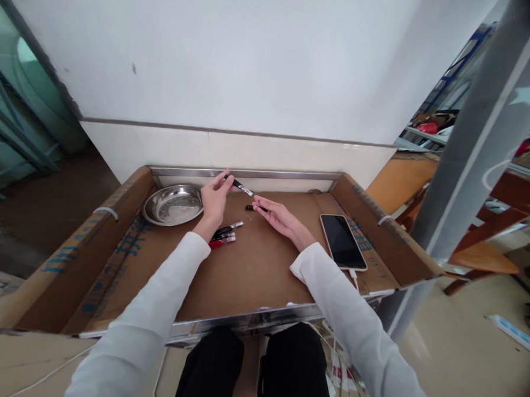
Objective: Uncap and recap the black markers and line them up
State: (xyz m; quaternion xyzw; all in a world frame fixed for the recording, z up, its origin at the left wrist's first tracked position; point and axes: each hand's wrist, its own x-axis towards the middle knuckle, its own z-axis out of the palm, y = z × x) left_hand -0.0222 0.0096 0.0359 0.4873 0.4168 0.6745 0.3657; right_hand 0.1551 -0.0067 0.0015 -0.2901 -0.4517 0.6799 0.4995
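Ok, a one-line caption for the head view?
Left hand holds a pen, right hand its cap, above spare pens beside a steel bowl.

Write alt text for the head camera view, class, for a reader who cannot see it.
A seated person in white sleeves holds a pen in the left hand and a small black cap at the right hand, over a cardboard-lined table. More pens lie under the left wrist, a steel bowl to the left, a phone to the right.
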